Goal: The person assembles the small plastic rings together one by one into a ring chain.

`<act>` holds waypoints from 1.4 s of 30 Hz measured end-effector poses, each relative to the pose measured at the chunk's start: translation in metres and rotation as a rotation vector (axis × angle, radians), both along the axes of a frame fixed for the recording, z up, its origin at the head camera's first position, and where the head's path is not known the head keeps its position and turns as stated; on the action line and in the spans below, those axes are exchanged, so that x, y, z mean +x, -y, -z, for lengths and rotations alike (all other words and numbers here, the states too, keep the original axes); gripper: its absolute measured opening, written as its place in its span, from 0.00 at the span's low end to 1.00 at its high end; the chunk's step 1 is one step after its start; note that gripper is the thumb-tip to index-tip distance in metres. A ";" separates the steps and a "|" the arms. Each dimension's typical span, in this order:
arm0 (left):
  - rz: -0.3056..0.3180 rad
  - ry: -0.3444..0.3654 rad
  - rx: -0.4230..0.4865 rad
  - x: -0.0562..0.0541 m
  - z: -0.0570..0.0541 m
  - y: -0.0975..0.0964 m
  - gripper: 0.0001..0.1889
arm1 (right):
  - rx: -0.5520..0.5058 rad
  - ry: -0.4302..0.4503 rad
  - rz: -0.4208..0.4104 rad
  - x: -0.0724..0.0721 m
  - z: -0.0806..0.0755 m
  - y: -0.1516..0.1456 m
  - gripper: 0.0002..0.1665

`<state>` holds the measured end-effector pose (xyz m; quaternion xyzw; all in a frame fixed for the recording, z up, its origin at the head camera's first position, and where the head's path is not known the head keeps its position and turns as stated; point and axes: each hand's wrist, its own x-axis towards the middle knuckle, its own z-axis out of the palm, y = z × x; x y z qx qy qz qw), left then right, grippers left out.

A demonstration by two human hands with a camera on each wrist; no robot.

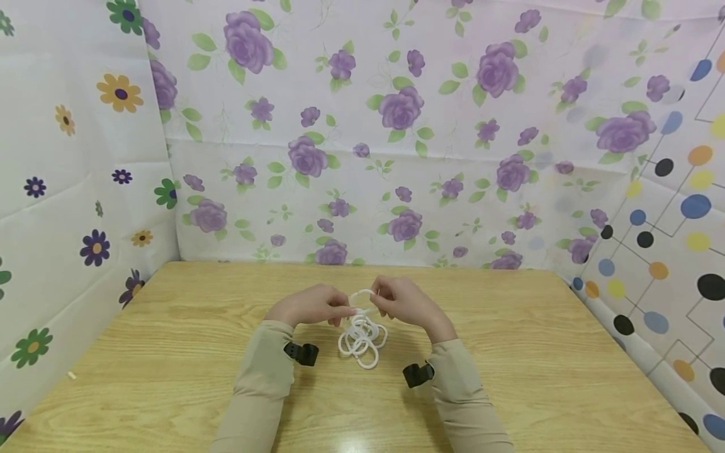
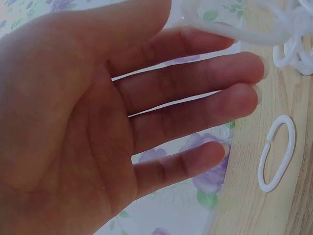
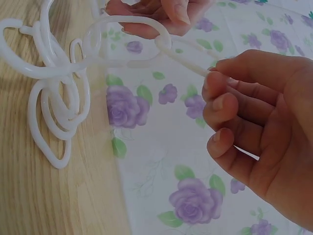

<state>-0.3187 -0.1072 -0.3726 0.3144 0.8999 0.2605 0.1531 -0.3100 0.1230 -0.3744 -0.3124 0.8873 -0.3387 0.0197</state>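
Note:
White oval plastic chain links (image 1: 362,340) hang and lie in a linked cluster between my hands. My right hand (image 1: 404,302) pinches one link (image 3: 183,61) between thumb and index finger, its other fingers curled loosely. That link passes through another white link (image 3: 128,19) beside the left fingertips. My left hand (image 1: 314,304) has its thumb over the index finger at a link (image 2: 239,33), pinching it, while the other fingers extend apart. In the left wrist view, a single link (image 2: 277,154) with a small gap in its side appears against the wood.
The wooden table (image 1: 170,352) runs back to a flower-print cloth (image 1: 362,189). Patterned cloths stand at the left (image 1: 85,189) and right (image 1: 651,251) sides. A small pale piece (image 1: 71,375) lies near the table's left edge. Both wrists wear black cameras.

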 end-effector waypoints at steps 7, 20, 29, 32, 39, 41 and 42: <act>0.010 0.009 0.010 -0.001 0.002 0.000 0.18 | -0.002 0.025 -0.037 -0.001 0.002 -0.002 0.04; 0.014 -0.095 0.107 -0.003 -0.004 0.002 0.16 | 0.029 0.042 -0.070 -0.001 0.002 -0.004 0.03; -0.047 -0.173 0.115 -0.003 -0.005 0.005 0.14 | 0.055 -0.010 -0.035 0.004 -0.004 -0.001 0.10; -0.068 -0.253 0.133 -0.005 -0.003 0.005 0.13 | 0.056 -0.060 -0.010 0.008 -0.009 0.002 0.10; -0.103 -0.370 0.143 -0.007 -0.002 0.004 0.10 | 0.072 -0.186 0.003 0.019 -0.020 0.010 0.06; -0.114 -0.375 0.144 -0.008 -0.001 0.003 0.10 | 0.122 -0.146 -0.081 0.021 -0.021 0.014 0.08; -0.118 -0.372 0.145 -0.008 0.000 0.003 0.10 | 0.156 -0.100 -0.133 0.021 -0.020 0.017 0.09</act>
